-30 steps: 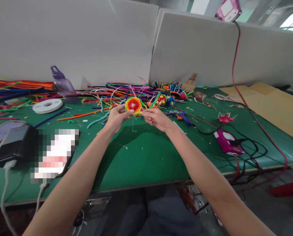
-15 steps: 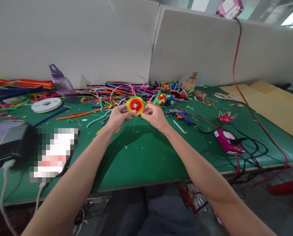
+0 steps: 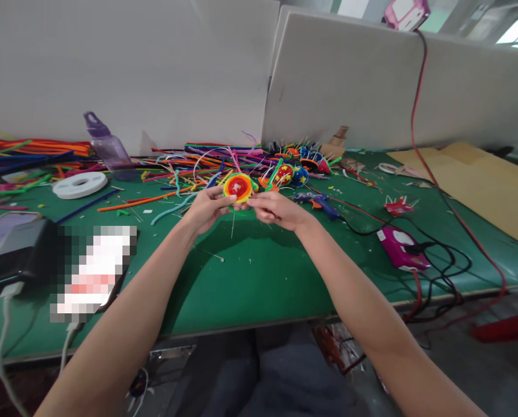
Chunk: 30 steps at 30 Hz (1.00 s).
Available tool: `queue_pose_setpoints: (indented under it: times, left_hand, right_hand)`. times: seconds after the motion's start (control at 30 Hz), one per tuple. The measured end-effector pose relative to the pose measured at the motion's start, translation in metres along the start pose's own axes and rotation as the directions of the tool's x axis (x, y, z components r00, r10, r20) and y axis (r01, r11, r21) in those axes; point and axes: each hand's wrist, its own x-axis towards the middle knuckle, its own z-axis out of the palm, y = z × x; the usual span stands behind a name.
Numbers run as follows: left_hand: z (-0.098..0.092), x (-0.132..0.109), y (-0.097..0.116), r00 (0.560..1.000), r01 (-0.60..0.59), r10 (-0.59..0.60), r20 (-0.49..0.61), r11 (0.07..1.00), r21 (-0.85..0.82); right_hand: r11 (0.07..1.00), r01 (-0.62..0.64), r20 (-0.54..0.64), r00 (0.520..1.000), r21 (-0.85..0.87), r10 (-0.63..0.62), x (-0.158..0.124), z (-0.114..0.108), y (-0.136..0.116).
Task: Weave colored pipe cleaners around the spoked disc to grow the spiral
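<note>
A round piece of coiled pipe cleaner [image 3: 238, 187], with yellow and orange rings around a red middle and a pale centre spot, is held up over the green table. My left hand [image 3: 210, 207] grips its left and lower edge, thumb across the front. At the right rim my right hand [image 3: 274, 208] is closed, its thumb and forefinger pinching the edge. Some green pipe cleaner shows below the piece, partly hidden by the fingers. Just behind lie finished-looking red and blue balls with yellow stars [image 3: 301, 176].
Loose pipe cleaners [image 3: 198, 165] lie heaped along the back panel. To the left are a purple bottle [image 3: 109, 147], a white spool [image 3: 80, 185], a power bank [image 3: 18, 255] and a phone [image 3: 96, 269]. A blue glue gun [image 3: 322, 204] and a magenta corded box [image 3: 401, 248] lie right.
My right hand has turned, its fingers now stretched more along the disc's lower right edge. The disc has shifted slightly, and more green shows beneath it. My left hand keeps its grip.
</note>
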Motion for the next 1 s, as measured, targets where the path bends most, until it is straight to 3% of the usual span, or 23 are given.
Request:
queue_pose_setpoints:
  times: [0.1, 0.27, 0.37, 0.43, 0.5, 0.57, 0.63, 0.73, 0.83, 0.9, 0.97, 1.0]
  left_hand:
    - [-0.001, 0.0, 0.001, 1.0, 0.02, -0.019, 0.012, 1.0, -0.012]
    - [-0.001, 0.001, 0.001, 1.0, 0.018, -0.018, 0.017, 1.0, -0.016]
    - [-0.002, 0.003, -0.002, 1.0, 0.007, -0.008, -0.026, 1.0, -0.027]
    - [-0.002, 0.004, -0.003, 0.998, 0.001, -0.003, -0.057, 0.999, -0.035]
    - [-0.002, 0.005, -0.005, 0.996, -0.005, 0.002, -0.084, 0.999, -0.038]
    - [-0.001, 0.005, -0.007, 0.995, -0.003, -0.001, -0.101, 0.999, -0.039]
    - [0.0, 0.005, -0.007, 0.993, 0.012, -0.018, -0.115, 0.999, -0.047]
    - [0.002, 0.005, -0.008, 0.989, 0.05, -0.061, -0.132, 0.995, -0.085]
    - [0.002, 0.006, -0.009, 0.985, 0.081, -0.097, -0.143, 0.991, -0.11]
    - [0.002, 0.007, -0.009, 0.983, 0.081, -0.096, -0.159, 0.992, -0.099]
    - [0.001, 0.007, -0.009, 0.985, 0.049, -0.059, -0.165, 0.997, -0.065]
    - [0.001, 0.006, -0.009, 0.987, 0.023, -0.03, -0.159, 0.999, -0.047]
  right_hand:
    - [0.992, -0.04, 0.115, 0.993, 0.116, 0.027, -0.001, -0.002, 0.001]
    - [0.989, -0.048, 0.065, 0.997, 0.142, 0.039, 0.002, 0.0, 0.003]
    - [0.999, 0.009, -0.112, 0.994, 0.051, -0.003, 0.006, 0.004, 0.003]
    - [0.987, 0.077, -0.299, 0.947, -0.142, -0.117, 0.007, 0.009, 0.004]
    - [0.889, 0.126, -0.414, 0.85, -0.441, -0.326, 0.006, 0.015, 0.005]
    - [0.702, 0.103, -0.394, 0.766, -0.705, -0.508, 0.003, 0.019, 0.007]
    - [0.539, 0.064, -0.319, 0.747, -0.84, -0.584, 0.0, 0.021, 0.007]
    - [0.454, 0.093, -0.219, 0.779, -0.886, -0.587, -0.004, 0.022, 0.006]
    - [0.443, 0.126, -0.186, 0.782, -0.888, -0.595, -0.004, 0.021, 0.005]
    - [0.494, 0.116, -0.239, 0.766, -0.862, -0.596, -0.002, 0.019, 0.005]
    - [0.651, 0.111, -0.346, 0.774, -0.751, -0.531, 0.001, 0.016, 0.006]
    - [0.755, 0.114, -0.391, 0.799, -0.646, -0.456, 0.003, 0.013, 0.006]
